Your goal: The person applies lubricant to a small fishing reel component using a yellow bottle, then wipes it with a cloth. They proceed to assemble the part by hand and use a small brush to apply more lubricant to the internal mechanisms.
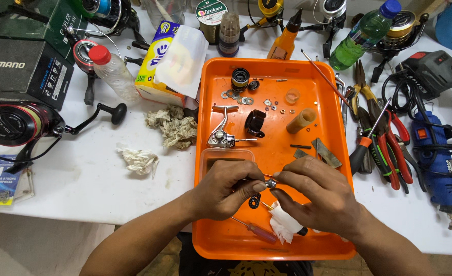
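Both forearms reach in from the near edge of the bench, meeting over an orange tray that holds a stripped fishing reel. Left hand and right hand pinch a small metal reel part between thumb and fingers, both closed on it, above the tray's near half. Just under it lie a black ring, a red-handled screwdriver and a white rag partly tucked beneath the right hand. Further up the tray sit the silver reel body, a black housing piece, a black spool and a scatter of washers near the far edge.

Pliers and screwdrivers crowd the bench off the tray's right edge, with a blue rotary tool beyond; crumpled tissues and a clear bottle with a red cap lie to the left.

The risk appears to be a slip: the part is tiny and held only by fingertips, so a loose pinch could drop it among the washers, or off the tray's near edge to the floor.
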